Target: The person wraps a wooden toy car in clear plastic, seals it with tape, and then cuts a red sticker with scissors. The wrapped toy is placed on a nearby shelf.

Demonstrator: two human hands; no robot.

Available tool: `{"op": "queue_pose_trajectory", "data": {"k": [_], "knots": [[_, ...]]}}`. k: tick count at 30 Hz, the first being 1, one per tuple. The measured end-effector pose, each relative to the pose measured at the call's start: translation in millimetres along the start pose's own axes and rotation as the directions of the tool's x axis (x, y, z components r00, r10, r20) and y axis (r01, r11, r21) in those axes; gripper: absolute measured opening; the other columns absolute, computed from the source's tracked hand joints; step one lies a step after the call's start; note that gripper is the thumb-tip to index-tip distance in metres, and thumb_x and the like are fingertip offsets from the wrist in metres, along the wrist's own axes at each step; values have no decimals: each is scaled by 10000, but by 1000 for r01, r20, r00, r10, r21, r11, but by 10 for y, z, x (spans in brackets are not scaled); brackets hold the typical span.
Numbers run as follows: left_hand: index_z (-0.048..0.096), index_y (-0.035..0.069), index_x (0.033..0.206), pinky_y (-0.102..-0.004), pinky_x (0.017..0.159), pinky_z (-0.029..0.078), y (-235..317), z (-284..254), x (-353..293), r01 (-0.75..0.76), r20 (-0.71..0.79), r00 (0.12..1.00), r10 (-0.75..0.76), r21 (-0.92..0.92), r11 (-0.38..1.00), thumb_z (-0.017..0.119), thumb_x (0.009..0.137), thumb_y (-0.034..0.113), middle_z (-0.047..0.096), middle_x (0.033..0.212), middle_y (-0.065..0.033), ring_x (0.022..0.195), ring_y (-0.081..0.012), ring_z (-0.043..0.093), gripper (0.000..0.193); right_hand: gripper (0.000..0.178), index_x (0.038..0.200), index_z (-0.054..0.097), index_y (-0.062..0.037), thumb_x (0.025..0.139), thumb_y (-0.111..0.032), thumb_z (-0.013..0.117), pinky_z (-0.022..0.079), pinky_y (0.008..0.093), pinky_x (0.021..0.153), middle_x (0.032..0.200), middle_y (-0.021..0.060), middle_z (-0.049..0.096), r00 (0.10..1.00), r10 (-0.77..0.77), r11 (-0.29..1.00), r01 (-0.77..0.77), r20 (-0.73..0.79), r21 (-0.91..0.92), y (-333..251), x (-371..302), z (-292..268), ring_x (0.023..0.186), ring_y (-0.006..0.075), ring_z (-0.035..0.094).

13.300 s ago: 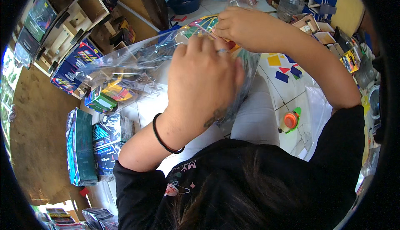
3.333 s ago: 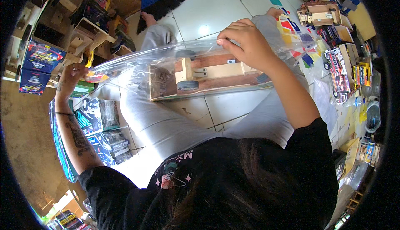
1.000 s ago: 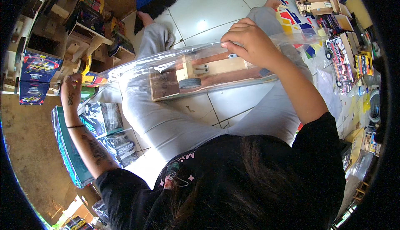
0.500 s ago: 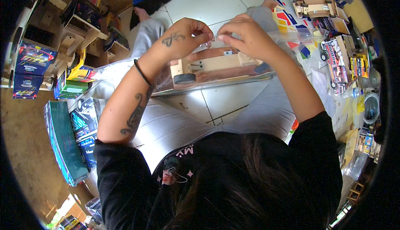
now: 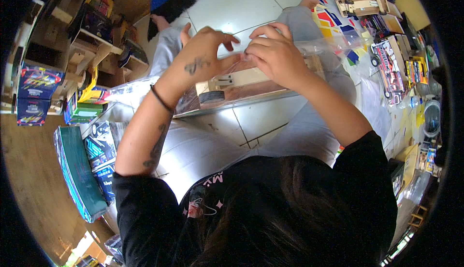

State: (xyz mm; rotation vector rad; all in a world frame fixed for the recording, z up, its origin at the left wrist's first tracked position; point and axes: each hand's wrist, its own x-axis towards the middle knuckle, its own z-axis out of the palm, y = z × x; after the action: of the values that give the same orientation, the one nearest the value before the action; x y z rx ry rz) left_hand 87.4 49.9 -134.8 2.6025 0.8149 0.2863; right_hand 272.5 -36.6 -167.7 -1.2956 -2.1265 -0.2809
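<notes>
Since a second ago, the left hand (image 5: 205, 54) has come in from the far left side and is now right next to the right hand (image 5: 278, 57). The left hand's fingers are spread wide, with its thumb near the other fingertips; whether that thumb touches anything, one cannot tell. The right hand pinches a bit of the clear plastic (image 5: 333, 46). Under both hands, between the person's legs (image 5: 309, 122), is the wooden toy truck (image 5: 249, 84), bottom side up, with a black wheel (image 5: 212, 97) showing, and the plastic around it. The step now looks like closing up the wrap. The next move seems to need a soft, steady pull, so the plastic stays smooth and does not rip.
</notes>
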Motion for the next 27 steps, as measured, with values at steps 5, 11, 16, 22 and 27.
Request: {"op": "queue_pose_trajectory", "data": {"k": [5, 11, 16, 22, 27], "knots": [[695, 120, 823, -566, 1018, 153, 24, 135, -105, -185, -138, 972, 188, 32, 982, 670, 800, 219, 640, 761, -18, 910, -189, 576, 105, 96, 768, 621, -119, 791, -212, 614, 335, 401, 936, 817, -5, 623, 993, -41, 999, 43, 114, -12, 68, -25, -54, 915, 161, 552], [697, 113, 799, -548, 1030, 152, -103, 171, -93, -208, -185, 962, 199, -35, 977, 662, 825, 227, 639, 762, -19, 895, -176, 571, 122, 85, 812, 612, -98, 782, -176, 598, 394, 418, 939, 762, 46, 597, 900, 50, 925, 121, 432, -361, 972, -696, -922, 846, 209, 587], [697, 114, 817, -530, 1038, 163, -146, 196, -72, -195, -142, 974, 179, -105, 975, 657, 836, 242, 635, 769, -26, 892, -172, 570, 136, 189, 967, 645, -41, 781, -65, 617, 402, 392, 885, 941, 143, 635, 713, 602, 700, -254, 360, -668, 1455, -1251, -2075, 965, 329, 564], [692, 112, 831, -496, 1035, 193, -142, 137, -69, -204, -84, 978, 193, -141, 969, 644, 846, 254, 636, 812, -34, 876, -190, 579, 150, 382, 1142, 594, -64, 784, -180, 660, 366, 409, 958, 1144, 128, 597, 955, 288, 931, -296, -70, -215, 462, -596, -1296, 1087, 292, 530], [654, 100, 895, -433, 1005, 289, -66, 78, -109, -169, 46, 984, 174, -86, 982, 625, 857, 156, 633, 888, -17, 919, -178, 586, 74, 247, 953, 620, -69, 744, -185, 683, 381, 381, 895, 976, 69, 618, 987, -75, 988, 93, 144, -125, -128, -117, -196, 930, 231, 545]]}}
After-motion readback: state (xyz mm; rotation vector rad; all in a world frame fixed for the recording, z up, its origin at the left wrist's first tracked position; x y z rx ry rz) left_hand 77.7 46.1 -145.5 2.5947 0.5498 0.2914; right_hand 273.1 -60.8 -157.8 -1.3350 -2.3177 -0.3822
